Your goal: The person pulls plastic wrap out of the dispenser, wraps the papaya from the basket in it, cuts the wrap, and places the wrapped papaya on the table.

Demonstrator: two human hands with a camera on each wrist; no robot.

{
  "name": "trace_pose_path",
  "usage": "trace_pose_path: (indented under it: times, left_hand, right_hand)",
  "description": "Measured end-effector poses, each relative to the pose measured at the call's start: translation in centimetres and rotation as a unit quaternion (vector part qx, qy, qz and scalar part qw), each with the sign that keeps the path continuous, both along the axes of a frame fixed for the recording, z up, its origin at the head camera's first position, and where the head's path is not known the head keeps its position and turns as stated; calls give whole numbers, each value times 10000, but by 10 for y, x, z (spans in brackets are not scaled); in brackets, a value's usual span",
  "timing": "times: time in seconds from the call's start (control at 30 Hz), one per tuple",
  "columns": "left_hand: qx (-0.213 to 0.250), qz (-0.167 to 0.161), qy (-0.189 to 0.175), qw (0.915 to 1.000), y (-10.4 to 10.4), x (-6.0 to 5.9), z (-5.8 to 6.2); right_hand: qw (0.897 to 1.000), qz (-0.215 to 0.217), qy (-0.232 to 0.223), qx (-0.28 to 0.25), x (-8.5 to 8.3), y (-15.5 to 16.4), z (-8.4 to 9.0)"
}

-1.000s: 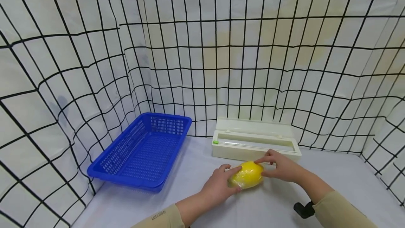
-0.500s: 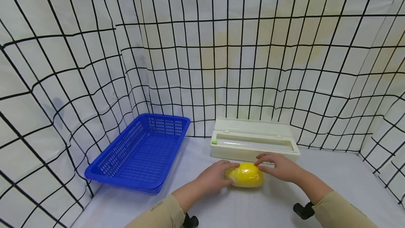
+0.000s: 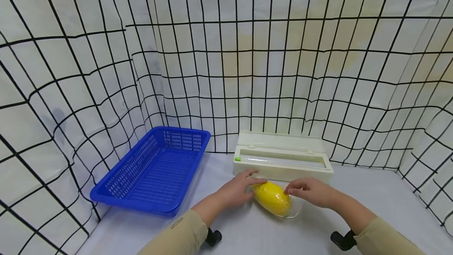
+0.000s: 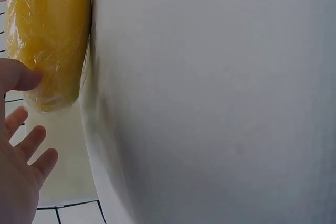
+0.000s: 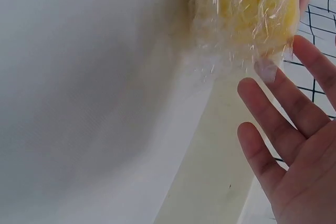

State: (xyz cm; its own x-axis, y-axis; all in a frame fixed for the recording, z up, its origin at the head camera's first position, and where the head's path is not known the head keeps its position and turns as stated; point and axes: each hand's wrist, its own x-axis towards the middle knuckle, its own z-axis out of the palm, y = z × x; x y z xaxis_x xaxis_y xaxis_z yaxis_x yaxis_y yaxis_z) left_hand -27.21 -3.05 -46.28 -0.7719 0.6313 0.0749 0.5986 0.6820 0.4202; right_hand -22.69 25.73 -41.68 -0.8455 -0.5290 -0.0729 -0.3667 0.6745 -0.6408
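Covering the whole work surface, a white tablecloth is seen, enclosed by a backdrop printed with a black grid. On the left part of the cloth a blue perforated basket is set, and just to its right, against the backdrop, a cream cling-film dispenser box is placed with its lid raised. Directly in front of that box, near the middle of the cloth, a yellow oval fruit wrapped in clear film is laid with its long axis slanting from upper left to lower right; loose film is seen trailing at its right end.

Both forearms, in beige sleeves, are stretched forward from the lower edge of the head view and angled inward toward the fruit. The left hand is held palm down at the fruit's left end, its fingers spread and nearly straight, with the thumb laid against the wrap. The right hand is placed at the fruit's right end, its fingers extended and parted, nothing being gripped; its fingertips are seen just beside the crinkled film, and contact cannot be told for certain.
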Motion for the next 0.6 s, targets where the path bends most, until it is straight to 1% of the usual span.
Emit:
trace_pose_path:
  times: [0.13,0.23,0.3,0.37,0.43,0.53,0.6]
  left_hand:
    - [-375,161,442,9982,3,5,1]
    - [-564,399,657,9954,4,14,1]
    - [-511,606,715,9943,3,22,2]
    - [-361,845,610,9939,2,30,3]
    - [-110,1053,374,9937,1,38,5]
    - [335,1310,-302,9904,0,48,6]
    - [605,1410,-763,9852,1,53,6]
  right_hand:
    - [10000,50,-18,5,4,-2,0]
    - [9996,76,-220,-188,7,-3,-2]
    - [9986,78,-391,-335,7,-2,-4]
    - [9980,43,-482,-400,8,-1,-6]
    - [9984,-24,-434,-357,8,0,-8]
    - [9992,-184,-270,-236,6,0,-10]
    - [9994,-285,-155,-142,4,0,-12]
